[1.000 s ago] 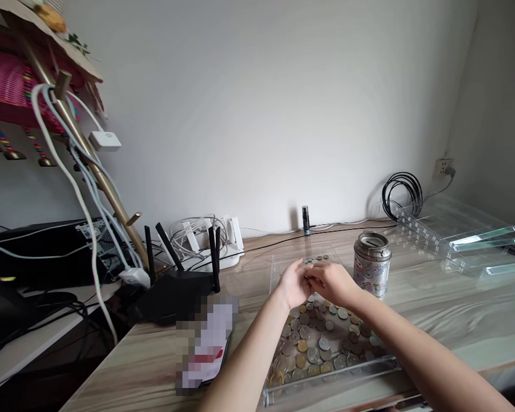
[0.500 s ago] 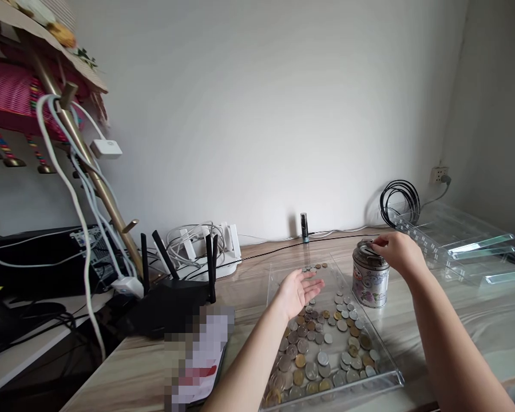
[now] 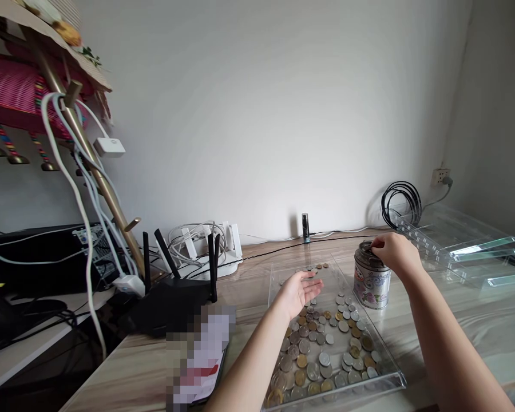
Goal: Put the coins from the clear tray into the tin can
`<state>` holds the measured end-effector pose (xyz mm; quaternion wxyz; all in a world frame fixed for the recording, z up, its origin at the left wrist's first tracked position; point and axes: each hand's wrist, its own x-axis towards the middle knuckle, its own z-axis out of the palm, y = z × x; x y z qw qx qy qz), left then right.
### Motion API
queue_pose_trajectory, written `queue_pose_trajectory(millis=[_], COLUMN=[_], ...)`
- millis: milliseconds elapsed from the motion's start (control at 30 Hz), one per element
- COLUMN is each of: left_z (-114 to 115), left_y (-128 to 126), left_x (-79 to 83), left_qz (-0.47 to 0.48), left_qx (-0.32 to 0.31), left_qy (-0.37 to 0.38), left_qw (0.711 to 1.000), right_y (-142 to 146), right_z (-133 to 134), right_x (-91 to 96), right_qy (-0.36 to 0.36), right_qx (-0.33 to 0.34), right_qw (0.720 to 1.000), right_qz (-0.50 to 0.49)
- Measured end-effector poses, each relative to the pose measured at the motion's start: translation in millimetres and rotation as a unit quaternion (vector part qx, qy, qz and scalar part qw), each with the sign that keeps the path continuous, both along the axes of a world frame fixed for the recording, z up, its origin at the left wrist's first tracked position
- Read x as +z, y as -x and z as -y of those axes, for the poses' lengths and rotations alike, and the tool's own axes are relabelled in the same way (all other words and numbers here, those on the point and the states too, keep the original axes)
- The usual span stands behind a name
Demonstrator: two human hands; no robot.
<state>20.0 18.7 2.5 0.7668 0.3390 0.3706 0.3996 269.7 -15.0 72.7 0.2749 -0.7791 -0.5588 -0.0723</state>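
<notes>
You are holding your right grip (image 3: 395, 252) over the tin (image 3: 371, 286), with its fingertips bending down at the lid (image 3: 364, 249). The hand itself is hiding their ends, so I cannot tell whether they are pinching a coin or merely meeting the metal. Directly below that grip, the tin is standing upright on the table (image 3: 489, 332), just beside the tray (image 3: 369, 383).

Nothing is bracing the tin: your left grip (image 3: 295, 294) is lying well apart from it, fingers loose and spread, palm turned partly up over the tray. So a light, straight-down touch at the lid is probably serving you better than a sideways push, which is risking a tip or a slide. Your wrist is arching high and to the right; that is leaving the tin's left side in sight, and leaning a little more that way is likely giving you a view of your fingertips.

Below and toward you from the left grip, loose coins (image 3: 324, 359) are covering much of the tray, mostly lying flat. I am not making out what, if anything, is resting in that palm, so holding it level over the tray is the safer choice: anything slipping is then landing among the coins.
</notes>
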Motion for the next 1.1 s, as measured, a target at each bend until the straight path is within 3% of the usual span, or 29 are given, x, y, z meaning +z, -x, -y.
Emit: queue_pose_trajectory(millis=[333,533,800,1000,1100], left_z=[0.5,1.9,0.4,-0.4,-1.0], left_y=[-0.5,-0.5,-0.6,-0.3,0.2], left_x=[0.1,1.2,0.4,-0.4,-1.5], left_qz=[-0.026,-0.033,-0.038,-0.044,-0.041], left_qx=[0.003,0.001,-0.001,-0.001,-0.004], left_qy=[-0.011,-0.02,-0.019,-0.022,-0.024], left_qw=[1.0,0.999,0.999,0.999,0.999], right_y=[2.1,2.9,-1.0,-1.8,-3.3], right_z=[-2.2,-1.7,-3.8,0.6,-2.3], right_x=[-0.9,-1.6,-6.2,-3.6,-6.2], right_qy=[-0.023,-0.067,-0.044,-0.123,-0.082], right_qx=[-0.012,0.014,0.019,0.001,0.024], right_qw=[1.0,0.998,0.998,0.992,0.995], right_qz=[0.0,-0.017,-0.035,-0.04,-0.054])
